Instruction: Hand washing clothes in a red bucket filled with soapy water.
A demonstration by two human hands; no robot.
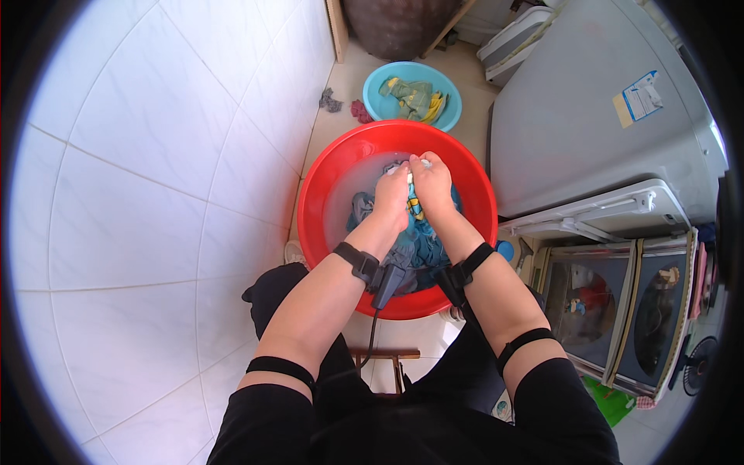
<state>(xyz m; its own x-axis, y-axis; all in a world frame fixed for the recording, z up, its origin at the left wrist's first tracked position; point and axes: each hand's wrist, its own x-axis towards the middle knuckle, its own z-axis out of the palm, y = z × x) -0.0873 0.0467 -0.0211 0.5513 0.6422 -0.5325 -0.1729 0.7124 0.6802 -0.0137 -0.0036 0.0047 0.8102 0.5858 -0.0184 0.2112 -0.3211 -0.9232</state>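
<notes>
The left hand (392, 195) and the right hand (435, 184) are close together, both closed on one patterned cloth (416, 206) with yellow, blue and white parts, which is above the middle of a red basin (316, 203). In this basin there is cloudy water (339, 203), and blue and grey clothes (422, 246) lie in a heap, partly below the forearms. The basin stands on a pale floor (319, 139), between the person's legs. Just beyond its far edge is a smaller light blue basin (375, 99), which contains a green garment (415, 96) with some yellow. Near it, on the floor, lie a dark red cloth (360, 111) and a grey cloth (331, 101). On the left rises a white tiled wall (139, 163); on the right is a large grey appliance (577, 124). At the far end stands a big brown jar (399, 27), and nearer the person, a wooden stool (395, 354).
</notes>
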